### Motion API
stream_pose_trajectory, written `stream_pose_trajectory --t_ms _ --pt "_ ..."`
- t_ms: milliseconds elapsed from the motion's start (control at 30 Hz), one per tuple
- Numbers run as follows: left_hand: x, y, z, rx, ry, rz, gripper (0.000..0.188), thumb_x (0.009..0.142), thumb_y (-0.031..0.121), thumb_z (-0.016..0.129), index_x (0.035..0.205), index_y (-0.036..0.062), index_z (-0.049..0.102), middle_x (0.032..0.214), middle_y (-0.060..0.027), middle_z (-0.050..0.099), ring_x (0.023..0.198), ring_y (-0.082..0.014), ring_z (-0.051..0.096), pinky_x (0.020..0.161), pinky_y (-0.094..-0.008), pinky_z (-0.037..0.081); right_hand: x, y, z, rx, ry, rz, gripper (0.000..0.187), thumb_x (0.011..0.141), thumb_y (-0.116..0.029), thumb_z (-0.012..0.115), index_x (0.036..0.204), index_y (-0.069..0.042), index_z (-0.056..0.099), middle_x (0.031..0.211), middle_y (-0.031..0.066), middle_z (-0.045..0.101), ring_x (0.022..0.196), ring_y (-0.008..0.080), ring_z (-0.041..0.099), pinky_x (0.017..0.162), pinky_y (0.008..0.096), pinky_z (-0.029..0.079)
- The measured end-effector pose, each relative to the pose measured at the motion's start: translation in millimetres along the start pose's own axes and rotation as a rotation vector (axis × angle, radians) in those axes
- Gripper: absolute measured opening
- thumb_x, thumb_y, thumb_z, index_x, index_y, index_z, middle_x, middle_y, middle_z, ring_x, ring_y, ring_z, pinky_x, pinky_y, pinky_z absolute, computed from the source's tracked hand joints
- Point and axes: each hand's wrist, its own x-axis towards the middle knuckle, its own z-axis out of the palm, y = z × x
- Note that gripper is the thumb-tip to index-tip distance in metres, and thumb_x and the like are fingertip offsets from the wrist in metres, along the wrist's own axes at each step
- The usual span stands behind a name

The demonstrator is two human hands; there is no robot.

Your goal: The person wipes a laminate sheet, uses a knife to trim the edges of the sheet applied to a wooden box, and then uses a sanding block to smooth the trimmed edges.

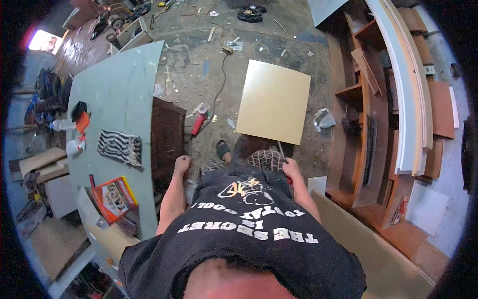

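Observation:
My right hand [292, 168] is wrapped round a slim tool with a thin metal shaft [281, 149] and what looks like a red handle, mostly hidden in the palm. The shaft points up towards the lower edge of a pale yellow square board [273, 102], which lies flat in front of my legs. Whether the tip touches the board I cannot tell. My left hand [183, 163] hangs beside a dark brown wooden cabinet [168, 132], its fingers curled into a fist with nothing visible in it.
On my left stands a pale green table [117, 74] with a striped cloth [119, 147] and an orange-red package [113, 199]. A red power tool [199, 119] and its cord lie on the littered floor. Brown shelving [366, 114] with leaning boards [408, 89] stands at right.

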Motion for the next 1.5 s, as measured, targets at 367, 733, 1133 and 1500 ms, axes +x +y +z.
stream_pose_trajectory --t_ms 367,733,1133,1500 --pt "135 98 -15 -0.092 -0.2 0.003 0.028 0.091 0.027 0.059 0.1 0.0047 0.074 0.082 -0.0067 0.07 0.071 -0.0158 0.069 0.056 -0.0301 0.05 -4 14 47 0.393 -0.088 0.348 0.033 0.087 -0.025 0.061 0.105 0.002 0.069 0.083 0.0167 0.07 0.074 0.0222 0.067 0.068 0.0366 0.052" --pt "246 253 -34 0.567 -0.369 0.302 0.039 0.087 0.036 0.059 0.094 -0.0007 0.071 0.083 -0.0171 0.072 0.077 -0.0264 0.07 0.07 -0.0384 0.053 26 -11 53 0.815 0.204 0.572 0.021 0.088 -0.021 0.058 0.086 -0.001 0.064 0.07 0.0089 0.061 0.057 0.0186 0.059 0.053 0.0356 0.047" --pt "470 484 94 0.664 -0.844 0.598 0.028 0.09 0.025 0.059 0.103 0.0034 0.072 0.083 -0.0125 0.071 0.072 -0.0186 0.066 0.066 -0.0345 0.053 43 -197 140 0.903 0.206 1.094 0.028 0.089 -0.026 0.059 0.092 0.0 0.07 0.078 0.0168 0.067 0.069 0.0282 0.065 0.067 0.0415 0.05" --pt "608 605 26 0.722 -0.682 0.44 0.029 0.089 0.031 0.057 0.085 0.0045 0.068 0.064 -0.0028 0.062 0.053 -0.0139 0.059 0.049 -0.0301 0.046 178 -341 45 0.804 0.455 0.917 0.034 0.081 -0.027 0.065 0.099 0.002 0.069 0.084 0.0202 0.07 0.076 0.0272 0.068 0.07 0.039 0.051"
